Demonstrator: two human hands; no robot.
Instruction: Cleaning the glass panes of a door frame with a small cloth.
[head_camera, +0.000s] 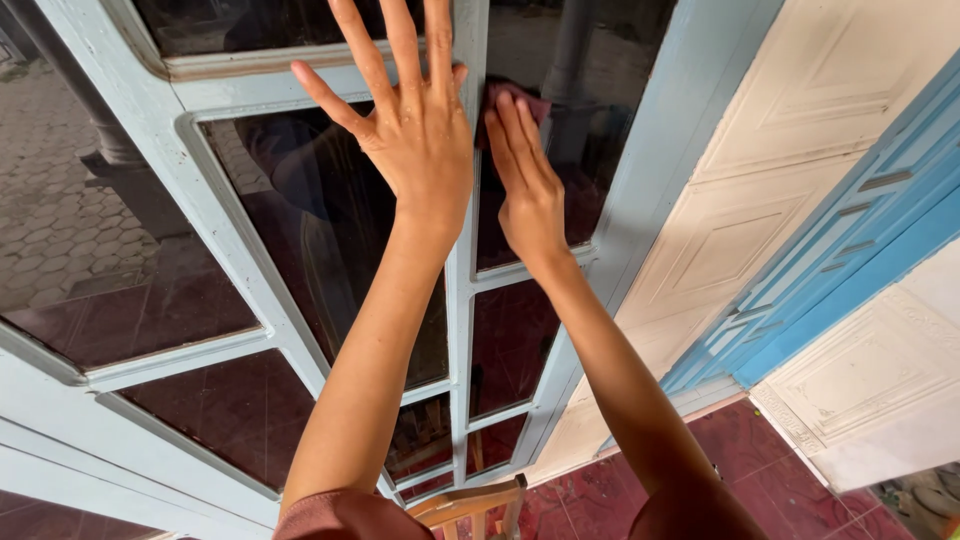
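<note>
1. The left hand lies flat, fingers spread wide, on the pale blue window frame.
2. The right hand, fingers straight, presses a dark red cloth against the glass pane.
3. A wooden chair top stands below; dark red floor tiles and a blue door lie to the right.

A house's veranda: pale blue glazed window frames beneath the fingers, a panelled cream wall to their right, dark red floor tiles below.

Left hand splayed flat, right hand pressing (both arms outstretched).
</note>
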